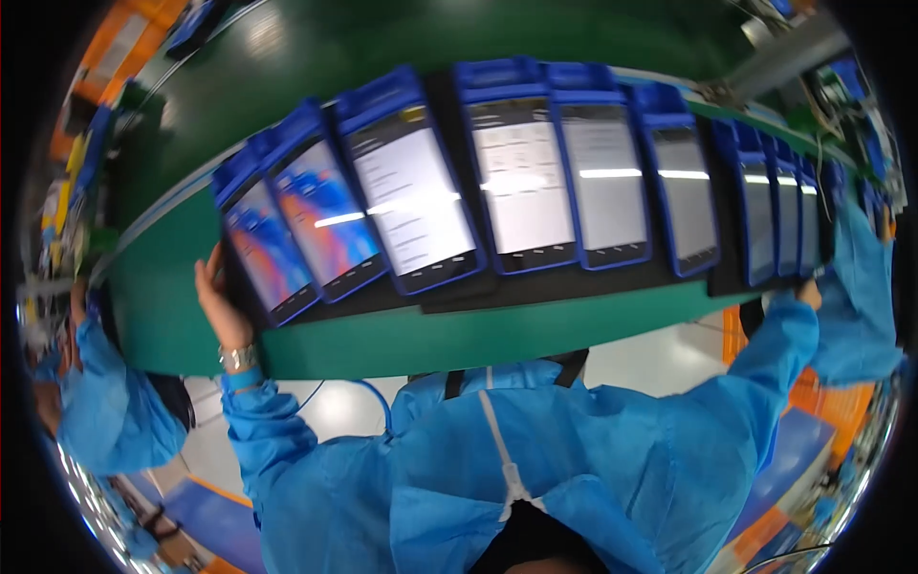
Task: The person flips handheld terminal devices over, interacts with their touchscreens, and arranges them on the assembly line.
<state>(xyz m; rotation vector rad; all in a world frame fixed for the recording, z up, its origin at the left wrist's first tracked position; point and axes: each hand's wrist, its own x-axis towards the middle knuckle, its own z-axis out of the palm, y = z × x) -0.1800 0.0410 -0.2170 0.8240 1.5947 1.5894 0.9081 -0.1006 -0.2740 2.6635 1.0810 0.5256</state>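
Note:
A row of blue-cased handheld terminals with touch screens lies on black mats (pixel 535 294) across the green bench (pixel 459 340). My left hand (pixel 222 304) is at the row's left end, beside the leftmost terminal (pixel 268 253). Its fingers stretch forward, apart, and nothing shows in the palm. That terminal and its neighbour (pixel 327 222) show colourful screens; the third terminal (pixel 409 206) is lit mostly white. Far to the right, my right hand (pixel 811 293) is by the near end of the rightmost terminals (pixel 809 218). Its fingers are small and mostly hidden.
Lit and greyish screens fill the middle terminals (pixel 602 191). Another person in blue (pixel 120 402) is at the left; a blue sleeve (pixel 856 297) shows beyond my right hand. A grey metal post (pixel 784 62) stands at the far right. Orange bins (pixel 124 43) are at the far left.

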